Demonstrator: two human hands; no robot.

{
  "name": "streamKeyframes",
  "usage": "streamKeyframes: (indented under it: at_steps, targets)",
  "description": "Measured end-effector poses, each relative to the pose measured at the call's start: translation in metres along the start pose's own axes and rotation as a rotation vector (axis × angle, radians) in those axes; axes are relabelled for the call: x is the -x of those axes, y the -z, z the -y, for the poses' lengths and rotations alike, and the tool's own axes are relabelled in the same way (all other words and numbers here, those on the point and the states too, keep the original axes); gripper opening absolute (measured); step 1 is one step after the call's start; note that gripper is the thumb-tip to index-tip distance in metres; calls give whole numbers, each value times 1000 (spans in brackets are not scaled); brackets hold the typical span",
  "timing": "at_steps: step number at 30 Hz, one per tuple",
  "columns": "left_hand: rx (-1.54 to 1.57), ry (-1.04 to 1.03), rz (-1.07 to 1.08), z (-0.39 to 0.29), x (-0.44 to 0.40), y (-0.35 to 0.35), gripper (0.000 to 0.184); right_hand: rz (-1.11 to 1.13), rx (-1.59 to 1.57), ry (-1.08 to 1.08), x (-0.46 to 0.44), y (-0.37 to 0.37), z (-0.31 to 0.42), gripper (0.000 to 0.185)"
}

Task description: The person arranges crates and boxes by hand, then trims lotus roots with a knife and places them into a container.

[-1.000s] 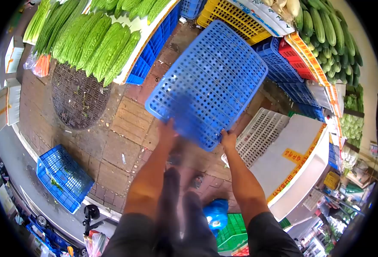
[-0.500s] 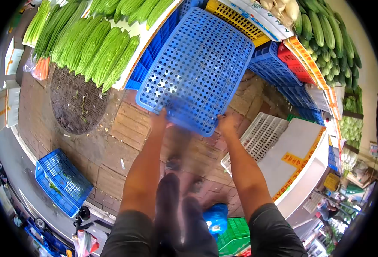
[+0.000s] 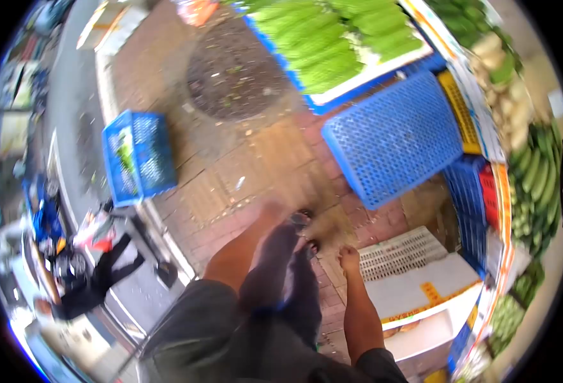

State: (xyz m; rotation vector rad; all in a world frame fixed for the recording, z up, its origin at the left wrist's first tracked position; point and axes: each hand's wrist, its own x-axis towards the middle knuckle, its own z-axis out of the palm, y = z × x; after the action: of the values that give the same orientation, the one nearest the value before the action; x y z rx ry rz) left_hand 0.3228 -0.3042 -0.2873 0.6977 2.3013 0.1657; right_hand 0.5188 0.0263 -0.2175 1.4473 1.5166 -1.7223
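Note:
A blue plastic crate (image 3: 393,140), its perforated face up, stands against the vegetable stall, apart from both my hands. My left hand (image 3: 272,209) hangs over the paving near my feet, smeared by motion, so its fingers are unclear. Beside the white perforated crate (image 3: 406,252), my right hand (image 3: 349,258) has curled fingers with nothing visible in them. A white foam box (image 3: 422,290) with orange tape adjoins that crate, below and to the right of my right hand.
Ridged green gourds (image 3: 319,48) lie on the stall above the blue crate. Cucumbers (image 3: 540,169) and pale roots (image 3: 508,102) line the right side. Another blue crate (image 3: 140,156) sits by the kerb. A person in dark clothes (image 3: 83,290) is at lower left, near the road.
Both hands have let go of the blue crate, which now rests by the stall. My view has turned, and my arms have dropped back toward my body.

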Motion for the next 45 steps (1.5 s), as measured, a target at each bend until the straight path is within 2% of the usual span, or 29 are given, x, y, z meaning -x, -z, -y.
streamKeyframes:
  at_steps: [1, 3, 5, 7, 9, 11, 12, 14, 15, 16, 17, 18, 20, 22, 24, 26, 29, 30, 33, 35, 39, 41, 43, 44, 45]
  targets:
    - [80, 117, 24, 8, 40, -4, 31, 44, 20, -35, 20, -3, 1, 20]
    - [544, 524, -26, 4, 120, 43, 30, 110, 57, -96, 44, -4, 7, 19]
    - [1032, 870, -116, -19, 189, 94, 34, 163, 85, -10, 29, 12, -15, 21]
    - [955, 672, -308, 13, 244, 22, 37, 143, 165, 0, 52, 17, 27, 22]
    - [831, 615, -350, 24, 309, -30, 38, 159, 249, 25, 24, 43, 30, 20]
    - [1029, 924, -236, 4, 353, -27, 39, 62, 227, 76, 38, 52, 70, 18]
    - [1297, 1178, -147, -11, 373, -15, 40, 33, 236, 56, 47, 57, 96, 17]
    - [1262, 1189, -69, -20, 403, -43, 41, 47, 170, 152, 54, 64, 126, 17]
    - [1096, 1048, -65, -30, 414, -56, 39, 46, 130, 201, 47, 75, 131, 17]
    - [1132, 1041, -32, -33, 422, -63, 32, 93, 84, 247, 41, 81, 135, 14]
    - [1390, 1300, 36, -40, 420, -47, 24, 140, 42, 291, 35, 87, 139, 11]
    - [1261, 973, -45, -28, 425, -104, 24, 121, 78, 302, 38, 86, 146, 12]
    - [1170, 900, -156, -23, 425, -133, 27, 47, 132, 320, 60, 64, 160, 16]
    - [1269, 962, -200, -9, 422, -93, 31, 12, 230, 247, 82, 35, 171, 16]
    - [1672, 1204, -249, 1, 423, -24, 35, 42, 346, 241, 86, 7, 178, 15]
    - [1799, 1200, -352, 32, 421, 1, 38, 140, 490, 306, 52, -14, 168, 17]
    - [1829, 1152, -451, 88, 418, -1, 40, 139, 479, 249, 86, -98, 190, 19]
    - [1846, 1155, -504, 109, 417, 18, 39, 167, 423, 238, 96, -125, 199, 21]
    - [1885, 1138, -640, 178, 421, 75, 37, 259, 560, 334, 103, -203, 235, 21]
    - [1905, 1133, -705, 224, 426, 107, 36, 295, 496, 321, 106, -247, 261, 20]
    - [2006, 1082, -995, 296, 424, 165, 26, 360, 625, 363, 94, -337, 316, 16]
    - [2045, 1059, -1074, 330, 407, 158, 24, 359, 727, 381, 69, -370, 333, 16]
    - [1986, 1071, -912, 353, 397, 142, 35, 334, 835, 405, 30, -415, 352, 20]
    - [2207, 1049, -898, 368, 391, 135, 30, 360, 1056, 434, 39, -443, 380, 28]
    - [2435, 1021, -864, 373, 384, 122, 26, 527, 1329, 567, 3, -466, 394, 30]
